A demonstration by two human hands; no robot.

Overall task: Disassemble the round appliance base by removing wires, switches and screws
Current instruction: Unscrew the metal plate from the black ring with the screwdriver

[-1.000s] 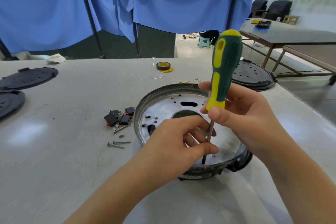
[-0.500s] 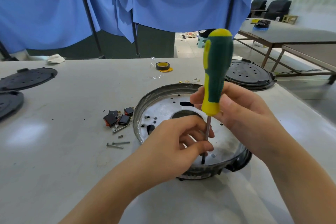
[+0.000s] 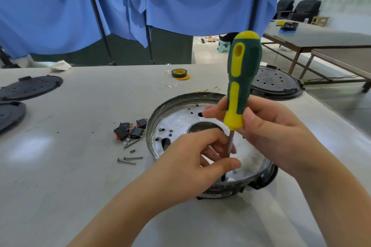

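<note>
The round metal appliance base (image 3: 176, 114) lies open side up on the grey table, with a hole in its middle. My right hand (image 3: 267, 132) grips the lower handle of a green and yellow screwdriver (image 3: 244, 78) that stands nearly upright, its tip down near the base's front rim. My left hand (image 3: 198, 158) pinches the screwdriver's metal shaft inside the base and hides the tip. Left of the base lie several black and red switches (image 3: 130, 131) and two loose long screws (image 3: 128, 160).
Black round covers lie at the far left (image 3: 30, 87), at the left edge (image 3: 10, 114) and behind the base on the right (image 3: 277, 84). A roll of yellow-cored tape (image 3: 179, 73) sits at the back. Small gold terminals (image 3: 208, 89) lie behind the base. Blue curtains hang beyond the table.
The screwdriver handle swung left and back toward upright and has turned in my right hand's fingers. My left hand stays on the shaft.
</note>
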